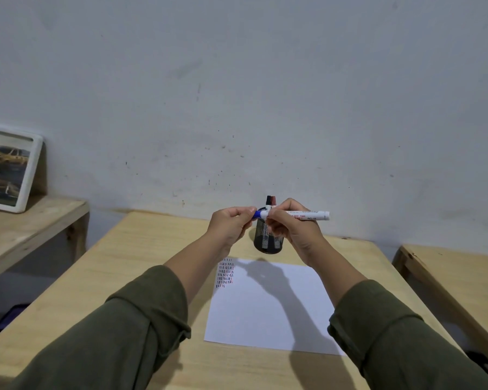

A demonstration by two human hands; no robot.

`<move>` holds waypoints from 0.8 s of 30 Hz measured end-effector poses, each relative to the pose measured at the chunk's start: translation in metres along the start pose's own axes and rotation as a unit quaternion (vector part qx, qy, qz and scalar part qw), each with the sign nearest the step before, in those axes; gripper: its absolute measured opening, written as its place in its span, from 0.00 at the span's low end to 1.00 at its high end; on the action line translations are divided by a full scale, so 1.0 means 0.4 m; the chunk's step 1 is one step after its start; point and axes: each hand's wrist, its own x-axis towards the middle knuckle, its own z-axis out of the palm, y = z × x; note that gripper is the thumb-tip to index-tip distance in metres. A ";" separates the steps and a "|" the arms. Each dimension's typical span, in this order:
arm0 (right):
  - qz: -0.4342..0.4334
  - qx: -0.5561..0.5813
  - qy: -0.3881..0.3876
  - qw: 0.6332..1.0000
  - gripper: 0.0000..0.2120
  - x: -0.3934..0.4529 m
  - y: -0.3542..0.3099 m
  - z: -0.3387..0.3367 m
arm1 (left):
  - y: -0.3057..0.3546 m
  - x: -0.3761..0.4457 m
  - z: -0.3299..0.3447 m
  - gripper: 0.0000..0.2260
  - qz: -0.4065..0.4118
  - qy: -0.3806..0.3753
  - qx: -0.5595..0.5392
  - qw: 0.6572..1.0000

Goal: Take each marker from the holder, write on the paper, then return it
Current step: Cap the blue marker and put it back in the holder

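I hold a white marker [307, 215] level above the table, its blue cap [256, 214] pointing left. My right hand [292, 223] grips the barrel. My left hand [231, 224] pinches the blue cap; whether the cap is on or off I cannot tell. Right behind my hands stands a black mesh holder [266, 242] with a black marker [268, 200] and a red marker [273, 200] sticking out. A white paper [265, 305] lies in front of the holder, with rows of short black, blue and red strokes [225, 271] at its top left corner.
The light wooden table [141, 277] butts against a scuffed white wall. A lower wooden shelf [26, 223] at the left carries a framed picture [7, 167] leaning on the wall. Another wooden bench [457, 274] stands at the right.
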 end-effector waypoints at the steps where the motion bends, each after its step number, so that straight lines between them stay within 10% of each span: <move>1: 0.000 0.005 0.000 1.000 0.13 0.000 0.002 0.000 | -0.003 -0.001 0.003 0.06 0.005 0.005 0.001 1.000; 15: 0.003 0.034 -0.034 0.999 0.02 -0.022 0.013 0.027 | -0.027 -0.010 -0.003 0.06 0.098 0.067 0.016 0.993; 24: 0.036 -0.005 -0.145 0.989 0.16 -0.030 -0.027 -0.002 | 0.023 0.030 -0.053 0.07 0.041 0.072 -0.109 0.991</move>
